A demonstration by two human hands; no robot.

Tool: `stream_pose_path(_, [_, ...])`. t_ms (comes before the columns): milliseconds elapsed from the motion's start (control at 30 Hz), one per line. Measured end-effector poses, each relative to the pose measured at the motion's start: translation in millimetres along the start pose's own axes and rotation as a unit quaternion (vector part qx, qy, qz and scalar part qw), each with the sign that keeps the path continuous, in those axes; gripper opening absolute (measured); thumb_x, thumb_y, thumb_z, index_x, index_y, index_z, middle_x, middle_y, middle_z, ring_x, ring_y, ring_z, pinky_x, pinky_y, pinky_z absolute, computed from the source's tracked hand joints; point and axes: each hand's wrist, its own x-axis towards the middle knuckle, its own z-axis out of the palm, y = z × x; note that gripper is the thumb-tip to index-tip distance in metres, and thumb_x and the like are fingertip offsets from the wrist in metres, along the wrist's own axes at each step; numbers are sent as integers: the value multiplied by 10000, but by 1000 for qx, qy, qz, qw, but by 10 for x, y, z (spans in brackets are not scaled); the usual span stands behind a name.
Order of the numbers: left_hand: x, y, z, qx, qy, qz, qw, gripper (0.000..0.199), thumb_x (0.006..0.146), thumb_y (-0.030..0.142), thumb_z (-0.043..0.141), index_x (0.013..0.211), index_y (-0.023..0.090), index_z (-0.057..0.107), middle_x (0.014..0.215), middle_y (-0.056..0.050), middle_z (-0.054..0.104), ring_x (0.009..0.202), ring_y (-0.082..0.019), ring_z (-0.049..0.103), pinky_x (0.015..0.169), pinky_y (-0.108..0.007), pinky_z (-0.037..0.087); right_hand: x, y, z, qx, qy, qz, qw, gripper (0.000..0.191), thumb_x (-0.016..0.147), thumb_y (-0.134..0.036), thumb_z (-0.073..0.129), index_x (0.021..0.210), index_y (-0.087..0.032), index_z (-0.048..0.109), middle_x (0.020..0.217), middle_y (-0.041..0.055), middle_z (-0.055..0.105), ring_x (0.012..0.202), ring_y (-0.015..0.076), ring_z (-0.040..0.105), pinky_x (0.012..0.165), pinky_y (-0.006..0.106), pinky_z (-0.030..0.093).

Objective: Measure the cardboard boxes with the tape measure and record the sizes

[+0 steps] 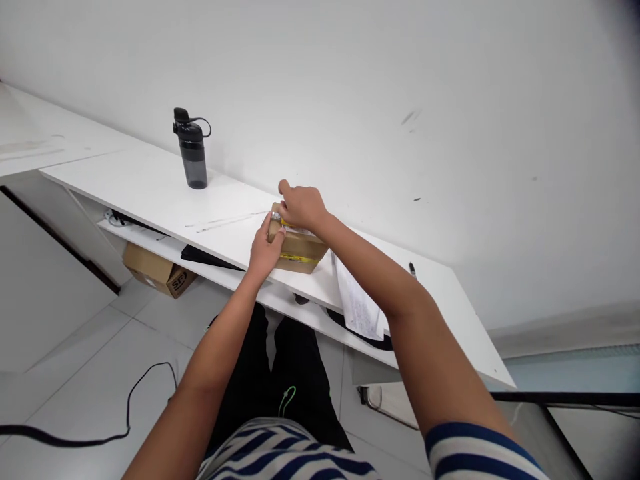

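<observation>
A small brown cardboard box (303, 245) sits on the white desk in front of me, with yellow tape (299, 258) across its near side. My left hand (265, 250) grips the box's left end, its thumb on the near upper edge and its fingers along the side. Over the top of the box, my right hand (304, 208) is closed with its fingers curled. Whatever the right fingers pinch is hidden by the hand. Shiny clear tape and a yellow strip show on the top beside the fingers.
A dark water bottle (193, 155) stands on the desk (145, 177) to the left. Right of the box, a paper sheet (357, 300) hangs over the front edge, and a black marker (413, 270) lies farther right. Below are a shelf, a larger carton (150, 270) and a cable (127, 407).
</observation>
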Motion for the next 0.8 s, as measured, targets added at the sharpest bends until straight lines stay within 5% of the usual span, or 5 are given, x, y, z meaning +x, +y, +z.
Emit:
stream_pose_path(367, [87, 21, 70, -24, 18, 22, 999, 562, 886, 391, 570, 1423, 233, 514, 1476, -72, 508, 1356, -254, 465, 1165, -370, 330, -645, 737, 186, -20, 12, 85, 996, 390, 929, -308, 322, 1241, -137, 480, 922, 127, 706, 745, 234, 595, 622, 300, 252])
stream_pose_path(800, [95, 33, 48, -23, 4, 18, 1000, 552, 894, 424, 566, 1420, 265, 511, 1481, -44, 507, 1375, -259, 447, 1165, -367, 329, -881, 855, 187, -25, -19, 132, 991, 401, 911, -294, 363, 1270, -145, 460, 896, 133, 714, 756, 262, 615, 617, 311, 280])
